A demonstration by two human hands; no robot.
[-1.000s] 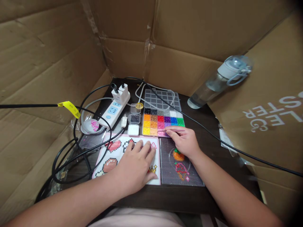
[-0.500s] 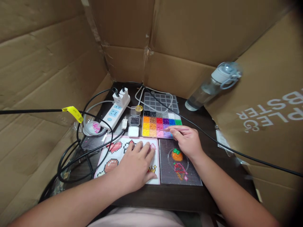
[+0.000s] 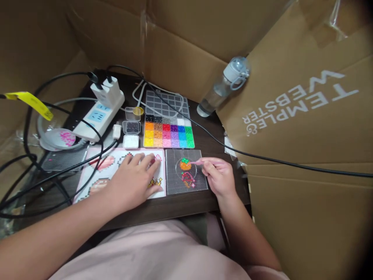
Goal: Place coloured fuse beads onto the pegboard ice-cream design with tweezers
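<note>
My right hand [image 3: 219, 175] has come away from the bead tray [image 3: 168, 133] and now sits at the right edge of the clear pegboard [image 3: 186, 173], just in front of that tray. Half a second ago its thin pink tweezers [image 3: 198, 162] pointed into the tray's pink and purple compartments; now the tip reaches left toward the orange bead fruit [image 3: 185, 164] with its green top, near the middle of the pegboard. My fingers are pinched shut on the tweezers. Whether a bead rides in the tip is too small to tell.

Judging by that shift, the picking stage at the tray has given way to placing on the pegboard, where a pink-and-red bead figure [image 3: 188, 179] lies just in front of the orange one.

My left hand [image 3: 134, 181] has not stirred: it lies flat, fingers spread, holding nothing, pressing on the pattern sheet [image 3: 93, 175] that touches the pegboard's left edge.

Beyond the pegboard's far left corner stand small bead boxes [image 3: 131, 134], a white power strip [image 3: 98, 112] further left. A water bottle [image 3: 222, 86] leans against cardboard beyond the far right.
</note>
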